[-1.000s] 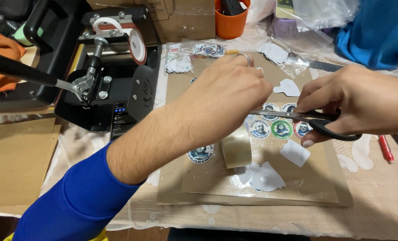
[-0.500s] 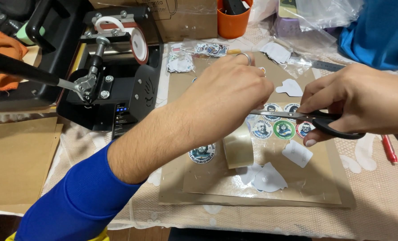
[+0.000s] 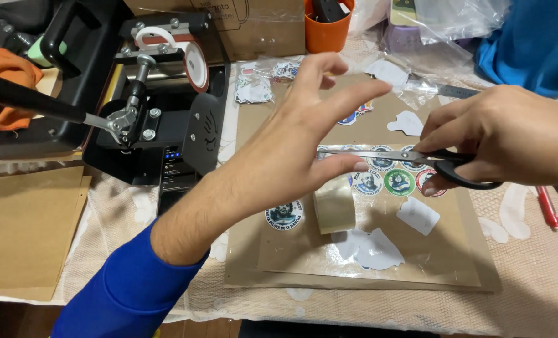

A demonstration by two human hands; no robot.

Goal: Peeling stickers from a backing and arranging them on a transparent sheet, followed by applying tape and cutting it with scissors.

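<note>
At the left edge of the bench a brown cardboard sheet (image 3: 22, 231) is lying flat, and behind it an orange cloth (image 3: 6, 78) is bunching up at the far left corner. Just right of these a black heat press (image 3: 160, 119) is standing, its long black lever (image 3: 28, 100) reaching out toward the left edge. The left hand (image 3: 304, 131) is hovering over the middle of the bench, coming in from a blue sleeve (image 3: 129, 294), with its fingers spreading apart and gripping nothing; the thumb is sitting just beside the tips of the scissor blades. Below that hand a roll of clear tape (image 3: 334, 205) is standing on its edge on a brown paper sheet (image 3: 460, 263), next to a round sticker (image 3: 284, 213). White paper cut-outs (image 3: 370, 249) are lying near the tape toward the near edge. At the far edge an orange cup (image 3: 328, 28) is standing. The scissors (image 3: 417, 161) are hanging level above a row of round stickers (image 3: 392, 178), blades pointing left and appearing nearly together. The right hand (image 3: 511, 134) is clamping on the black handles of the scissors, toward the right edge of the bench. A red pen (image 3: 547, 206) is lying by the right edge, with blue fabric (image 3: 532, 44) piling up at the far right corner.
</note>
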